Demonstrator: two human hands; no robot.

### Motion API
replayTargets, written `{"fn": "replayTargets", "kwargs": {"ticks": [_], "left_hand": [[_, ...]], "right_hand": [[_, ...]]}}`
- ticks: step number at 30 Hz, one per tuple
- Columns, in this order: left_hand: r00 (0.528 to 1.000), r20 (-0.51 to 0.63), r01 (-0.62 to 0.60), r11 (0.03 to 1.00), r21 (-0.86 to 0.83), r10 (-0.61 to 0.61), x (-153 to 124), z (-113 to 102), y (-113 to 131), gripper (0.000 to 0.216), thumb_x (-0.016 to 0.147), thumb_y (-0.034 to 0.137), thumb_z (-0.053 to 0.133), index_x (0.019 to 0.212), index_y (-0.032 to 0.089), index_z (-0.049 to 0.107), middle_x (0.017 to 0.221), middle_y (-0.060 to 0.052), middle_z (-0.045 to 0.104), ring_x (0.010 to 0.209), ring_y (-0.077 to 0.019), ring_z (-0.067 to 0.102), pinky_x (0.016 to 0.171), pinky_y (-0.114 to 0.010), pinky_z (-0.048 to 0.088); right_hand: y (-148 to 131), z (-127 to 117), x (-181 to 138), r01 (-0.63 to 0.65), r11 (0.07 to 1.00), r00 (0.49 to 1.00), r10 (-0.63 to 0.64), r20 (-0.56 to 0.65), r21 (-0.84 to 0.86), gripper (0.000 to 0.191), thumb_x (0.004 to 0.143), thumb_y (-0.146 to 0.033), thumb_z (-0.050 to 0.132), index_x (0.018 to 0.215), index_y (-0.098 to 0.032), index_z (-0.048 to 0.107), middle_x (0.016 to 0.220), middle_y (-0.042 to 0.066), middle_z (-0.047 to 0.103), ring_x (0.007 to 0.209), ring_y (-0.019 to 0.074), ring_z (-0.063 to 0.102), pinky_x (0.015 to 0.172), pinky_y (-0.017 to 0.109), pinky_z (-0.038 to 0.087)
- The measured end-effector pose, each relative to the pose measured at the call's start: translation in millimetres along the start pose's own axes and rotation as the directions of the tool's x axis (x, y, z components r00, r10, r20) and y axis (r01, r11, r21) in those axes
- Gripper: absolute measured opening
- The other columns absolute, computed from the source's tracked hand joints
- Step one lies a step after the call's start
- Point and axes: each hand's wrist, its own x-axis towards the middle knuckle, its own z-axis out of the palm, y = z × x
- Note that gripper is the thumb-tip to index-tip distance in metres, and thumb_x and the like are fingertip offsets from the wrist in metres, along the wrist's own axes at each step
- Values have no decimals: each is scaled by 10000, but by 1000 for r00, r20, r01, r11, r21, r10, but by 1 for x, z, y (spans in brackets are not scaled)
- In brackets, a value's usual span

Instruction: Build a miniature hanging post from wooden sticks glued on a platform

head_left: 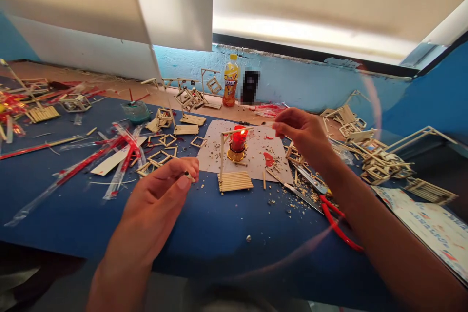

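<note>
My left hand (166, 190) hovers over the blue table (204, 234), its fingers pinched on a short wooden stick piece (189, 175). My right hand (302, 131) is raised to the right of a lit red candle (238, 140) in a gold holder, fingers pinched on something thin that I cannot make out. A thin stick (237, 130) lies level over the flame, resting on an upright stick (221, 156). That upright rises from a small slatted stick platform (235, 181). Candle and platform sit on or beside a grey sheet (215, 153).
Red-handled pliers (334, 222) and a blade lie right of the platform. Small stick frames (163, 144) and red-and-clear wrappers (109, 151) cover the left. Finished stick models (380, 158) pile at the right. An orange drink bottle (230, 80) stands by the blue wall.
</note>
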Motion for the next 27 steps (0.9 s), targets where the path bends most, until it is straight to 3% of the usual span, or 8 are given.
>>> {"fn": "replayTargets", "kwargs": {"ticks": [3,5,9,11,16,22,27], "left_hand": [[1000,-10,-29,1000,7,29,-8,7,2,138,859,338,860,822,238,772,864,1,637,878,-122,555,804,-91,489],[1000,2,-29,1000,-5,29,-12,14,4,145,854,348,867,821,239,778,833,6,640,822,-111,556,773,-86,486],[999,35,6,995,-100,-2,-17,35,2,152,869,343,853,832,211,787,806,-5,643,819,-110,585,767,-94,504],[999,49,19,986,-164,-11,-18,47,-1,141,875,313,843,835,192,784,802,-12,640,810,-111,585,749,-106,518],[1000,-6,-14,949,-316,13,-19,76,-10,163,853,303,865,812,169,782,791,-8,644,778,-104,610,742,-130,562],[997,-71,-21,918,-396,-8,-19,98,-19,196,775,301,934,745,161,799,765,0,681,713,-101,673,702,-153,600],[998,-61,1,905,-425,-30,-19,103,-23,189,792,308,925,735,172,807,771,9,697,686,-84,673,694,-151,607]], "right_hand": [[-18,-15,-34,28,999,991,-22,-129,45,108,840,-156,787,833,-235,713,748,-19,670,687,136,607,679,323,494],[-29,-10,-68,42,993,982,-21,-185,107,109,873,-169,776,857,-259,715,748,-37,668,699,128,622,691,294,513],[-47,32,-135,17,899,976,79,-202,437,117,867,-199,843,888,-265,748,827,-50,718,703,96,683,650,211,547],[-52,59,-155,76,810,975,61,-213,582,91,890,-210,827,881,-258,751,816,-47,730,733,102,712,706,211,585],[-48,99,-163,140,646,971,60,-233,751,93,907,-187,815,918,-261,759,886,-43,783,909,116,757,893,222,602],[-42,107,-157,230,606,952,21,-304,762,99,945,-162,779,974,-253,755,944,-42,801,985,101,770,958,199,586],[-44,107,-155,269,581,943,6,-334,768,107,956,-141,762,976,-245,756,950,-39,814,971,85,775,939,174,593]]}}
